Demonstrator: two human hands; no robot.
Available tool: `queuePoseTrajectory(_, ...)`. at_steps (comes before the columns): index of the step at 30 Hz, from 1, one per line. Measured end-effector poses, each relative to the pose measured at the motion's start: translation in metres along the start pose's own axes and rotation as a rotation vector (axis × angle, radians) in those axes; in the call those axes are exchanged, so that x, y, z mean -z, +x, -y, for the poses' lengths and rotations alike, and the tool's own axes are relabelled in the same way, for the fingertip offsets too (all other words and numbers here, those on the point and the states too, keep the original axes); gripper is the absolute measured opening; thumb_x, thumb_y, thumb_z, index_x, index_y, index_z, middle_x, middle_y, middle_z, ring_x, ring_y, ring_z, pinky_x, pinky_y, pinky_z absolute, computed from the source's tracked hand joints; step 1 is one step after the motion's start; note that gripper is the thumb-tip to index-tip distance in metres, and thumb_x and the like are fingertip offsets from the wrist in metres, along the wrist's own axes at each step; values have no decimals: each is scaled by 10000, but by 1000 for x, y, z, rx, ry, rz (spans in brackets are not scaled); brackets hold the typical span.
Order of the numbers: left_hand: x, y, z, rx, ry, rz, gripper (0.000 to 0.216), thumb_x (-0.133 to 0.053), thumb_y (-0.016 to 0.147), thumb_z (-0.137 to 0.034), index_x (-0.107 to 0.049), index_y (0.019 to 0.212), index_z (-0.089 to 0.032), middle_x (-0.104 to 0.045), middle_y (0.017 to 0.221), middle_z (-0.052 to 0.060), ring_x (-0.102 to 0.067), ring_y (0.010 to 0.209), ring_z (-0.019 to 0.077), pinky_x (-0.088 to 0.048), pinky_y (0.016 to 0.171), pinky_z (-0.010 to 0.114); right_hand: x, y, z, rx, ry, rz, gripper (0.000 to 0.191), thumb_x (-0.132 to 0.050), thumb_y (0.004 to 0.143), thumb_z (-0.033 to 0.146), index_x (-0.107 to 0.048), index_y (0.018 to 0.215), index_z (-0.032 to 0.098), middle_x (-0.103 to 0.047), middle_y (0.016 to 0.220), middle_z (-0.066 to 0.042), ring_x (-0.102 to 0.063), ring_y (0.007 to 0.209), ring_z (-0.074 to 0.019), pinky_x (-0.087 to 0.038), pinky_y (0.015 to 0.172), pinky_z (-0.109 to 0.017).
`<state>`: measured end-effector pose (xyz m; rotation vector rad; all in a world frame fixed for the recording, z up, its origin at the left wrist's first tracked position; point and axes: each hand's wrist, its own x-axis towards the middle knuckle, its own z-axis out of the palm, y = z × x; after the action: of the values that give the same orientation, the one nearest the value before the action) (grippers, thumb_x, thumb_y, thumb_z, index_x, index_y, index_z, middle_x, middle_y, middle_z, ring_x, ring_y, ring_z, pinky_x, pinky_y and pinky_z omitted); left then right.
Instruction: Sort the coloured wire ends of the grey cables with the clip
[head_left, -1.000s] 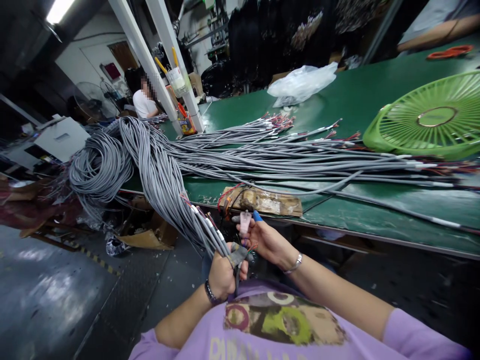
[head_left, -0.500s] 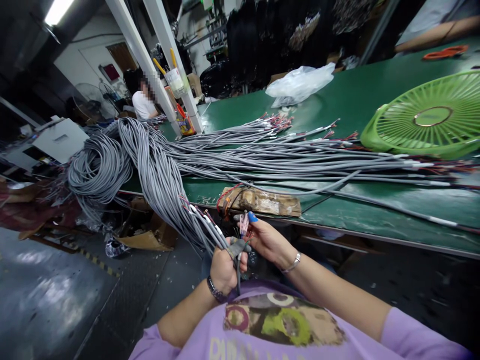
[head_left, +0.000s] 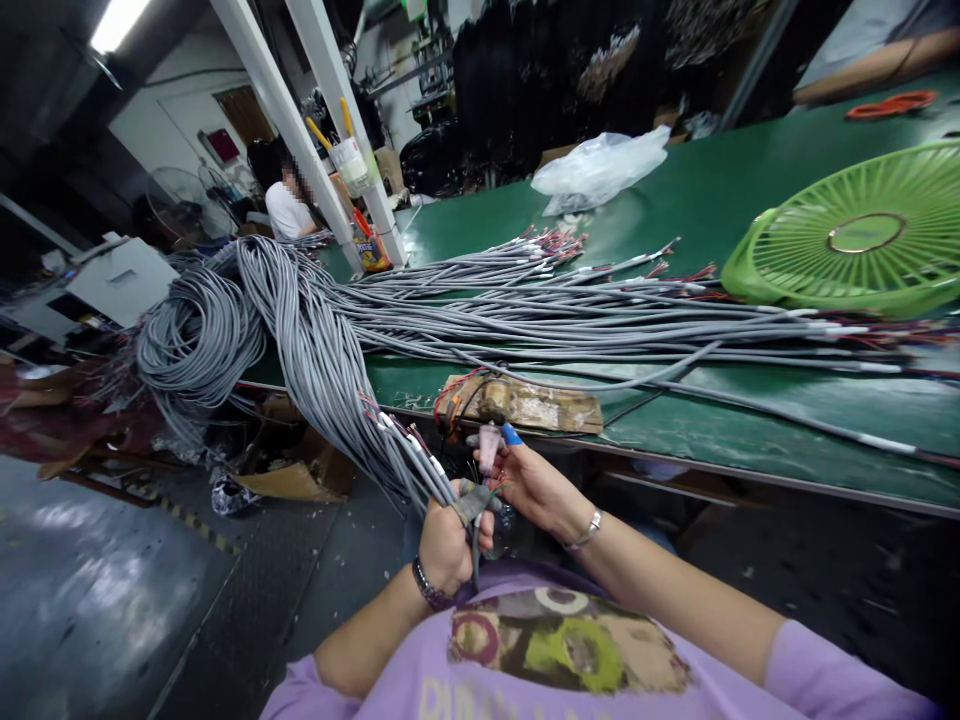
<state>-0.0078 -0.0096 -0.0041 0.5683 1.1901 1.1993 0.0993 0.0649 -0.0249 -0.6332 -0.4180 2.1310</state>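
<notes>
My left hand (head_left: 444,545) is closed around the ends of a thick bundle of grey cables (head_left: 330,370) that hangs off the green table's (head_left: 720,200) edge toward my lap. Thin coloured wires stick out of the cable ends by my thumb. My right hand (head_left: 529,480) is just to the right, fingers pinched on the thin wires (head_left: 489,450) of one cable end. A blue cover sits on one fingertip and tape on others. A taped wooden block (head_left: 525,402) with red wires lies on the table's near edge just above my hands.
Many more grey cables (head_left: 570,320) lie spread across the table. A green fan grille (head_left: 855,240) rests at right, a clear plastic bag (head_left: 600,165) farther back. White posts (head_left: 300,130) stand at left, a seated person (head_left: 289,200) behind them. Cardboard scraps (head_left: 292,475) litter the floor.
My right hand's fingers shifted slightly on the wire ends, rising then settling back. My left hand keeps its hold on the bundle.
</notes>
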Motion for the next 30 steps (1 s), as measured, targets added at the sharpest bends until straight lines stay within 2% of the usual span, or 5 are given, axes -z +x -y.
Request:
queuePoseTrajectory(4,1,-8,-1,-37,-6,-13,342,-707,619,-443,-528,614,-152,-491,385,-40,-370,301,50,-270,314,163,-2,-5,4,-48,-47,23,275,-654,750,442,-646,783,169,-633,714,-30,-528,587,-113,-442,544,-236)
queuePoseTrajectory(8,-1,-11,-2,-60,-17,-42,344,-713,609,-449,-545,632,-149,-492,392,-42,-377,315,50,-279,321,159,-4,-8,5,64,-147,37,210,-691,730,362,-635,788,169,-597,681,2,-512,592,-101,-424,546,-224)
queuePoseTrajectory(14,-7,-6,-4,-59,-26,-52,330,-704,614,-442,-570,633,-141,-498,403,-38,-390,314,50,-268,317,158,2,-3,-1,209,-247,0,307,-658,737,466,-632,747,160,-619,678,-23,-521,597,-118,-425,584,-255)
queuePoseTrajectory(20,-12,-1,-4,-44,-47,-65,332,-711,599,-440,-553,620,-149,-493,397,-45,-385,309,47,-290,325,161,5,7,-3,23,-38,35,278,-698,716,429,-671,800,165,-657,726,-36,-542,599,-125,-454,574,-258)
queuePoseTrajectory(30,-8,-1,-1,-14,13,-79,363,-707,611,-476,-538,624,-155,-502,401,-40,-392,307,50,-271,324,164,0,7,-4,35,46,-4,210,-684,749,380,-670,803,178,-655,698,-16,-551,595,-108,-440,528,-212)
